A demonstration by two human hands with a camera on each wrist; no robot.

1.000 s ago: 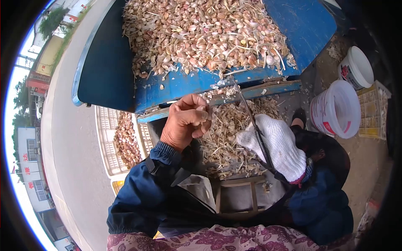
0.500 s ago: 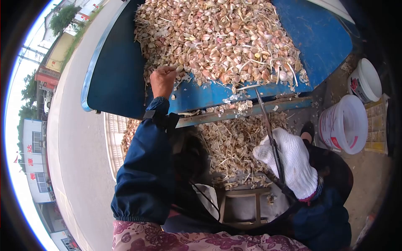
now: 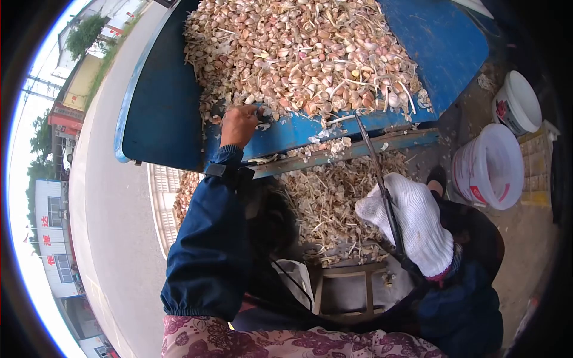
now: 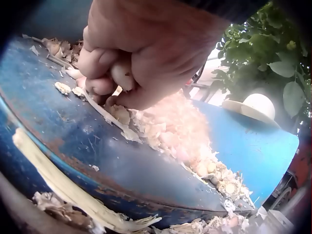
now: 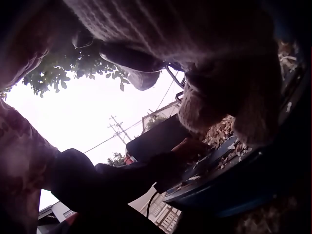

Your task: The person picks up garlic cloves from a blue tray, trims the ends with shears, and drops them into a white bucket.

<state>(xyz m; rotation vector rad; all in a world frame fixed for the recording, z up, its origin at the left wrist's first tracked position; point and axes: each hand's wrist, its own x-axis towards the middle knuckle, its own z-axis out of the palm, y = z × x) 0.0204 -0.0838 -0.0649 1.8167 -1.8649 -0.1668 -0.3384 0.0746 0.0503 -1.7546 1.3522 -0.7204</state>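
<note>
My bare left hand (image 3: 239,126) is at the left front edge of a heap of garlic cloves (image 3: 310,53) in a blue metal trough (image 3: 158,107). Its fingers are curled, and a pale garlic clove (image 4: 122,75) shows between them and the palm in the left wrist view. Loose skins and a dry stalk (image 4: 105,112) lie just under the fingertips. My right hand (image 3: 412,224), in a white knitted glove, grips a long thin dark metal rod (image 3: 375,158). The rod slants up past the trough's front lip, its tip close to a pale stem. The right wrist view is very dark.
Below the trough lies a pile of dry skins and stalks (image 3: 328,209). A white plastic crate (image 3: 161,203) with cloves stands at the left. Two white buckets, one nearer (image 3: 489,170) and one farther (image 3: 518,104), stand at the right beside a yellowish crate (image 3: 535,161).
My left hand has gone from in front of the trough's lip out to the heap's left edge, then slightly back toward me. The gloved right hand keeps its grip on the rod.
</note>
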